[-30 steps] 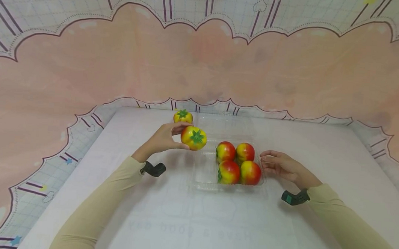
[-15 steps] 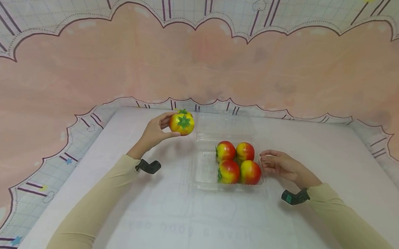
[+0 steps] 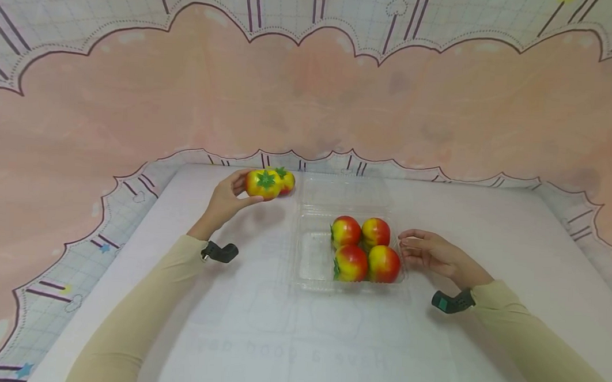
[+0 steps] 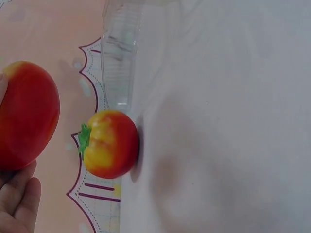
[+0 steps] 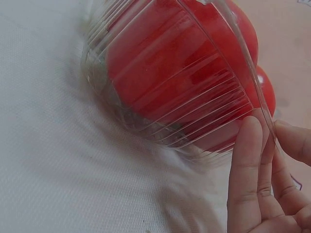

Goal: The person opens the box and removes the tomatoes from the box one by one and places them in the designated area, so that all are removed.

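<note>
My left hand (image 3: 225, 199) grips a yellow-and-red tomato (image 3: 260, 185) with a green star-shaped top, thumb below and fingers behind. In the left wrist view this tomato (image 4: 29, 114) hangs above the table, its red underside showing. Another tomato (image 3: 288, 182) sits on the table just behind it, partly covered in the head view. A clear plastic container (image 3: 314, 284) lies with its lid (image 3: 344, 190) folded back; several tomatoes (image 3: 351, 262) fill its right part. At its right side my right hand (image 3: 435, 254) pinches the container's rim between thumb and fingertips (image 5: 248, 141).
The container's left part (image 3: 315, 255) shows bare plastic. A white cloth (image 3: 278, 334) with faint lettering covers the table. Behind it rises a peach patterned curtain (image 3: 310, 104). Each wrist wears a black camera mount (image 3: 222, 252).
My left hand has carried its tomato left and away from me, from beside the container to in front of the tomato at the back. The right hand has stayed at the rim.
</note>
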Demonstrator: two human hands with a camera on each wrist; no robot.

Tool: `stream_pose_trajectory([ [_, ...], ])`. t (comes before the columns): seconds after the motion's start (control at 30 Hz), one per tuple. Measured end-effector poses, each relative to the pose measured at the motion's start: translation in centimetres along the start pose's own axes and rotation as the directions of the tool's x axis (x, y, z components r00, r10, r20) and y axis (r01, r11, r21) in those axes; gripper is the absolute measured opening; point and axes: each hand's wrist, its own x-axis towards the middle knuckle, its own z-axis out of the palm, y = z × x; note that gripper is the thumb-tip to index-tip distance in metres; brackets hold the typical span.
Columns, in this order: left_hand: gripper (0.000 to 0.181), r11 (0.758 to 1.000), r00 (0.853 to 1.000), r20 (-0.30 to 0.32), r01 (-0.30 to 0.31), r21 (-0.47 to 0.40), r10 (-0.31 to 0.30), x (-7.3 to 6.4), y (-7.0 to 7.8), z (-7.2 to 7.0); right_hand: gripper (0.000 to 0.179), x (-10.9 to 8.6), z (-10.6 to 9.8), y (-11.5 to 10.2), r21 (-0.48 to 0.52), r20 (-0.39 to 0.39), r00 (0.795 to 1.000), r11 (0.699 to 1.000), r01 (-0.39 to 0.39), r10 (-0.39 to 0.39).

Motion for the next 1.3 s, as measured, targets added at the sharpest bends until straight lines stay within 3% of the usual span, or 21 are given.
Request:
stream_pose_trajectory([
  [0.57,0.07,0.998,0.996,-0.06,0.064,-0.002,-0.064,0.7,-1.7,-1.2,0.008,0.0,0.0,0.0,-0.017,0.008,1.0,1.0,0.003,-0.003],
  [1.3,0.068,0.974,0.97,-0.104,0.224,0.029,-0.219,2.8,-3.9,-1.1,0.007,0.0,0.0,0.1,-0.008,0.019,1.0,1.0,0.013,-0.013],
])
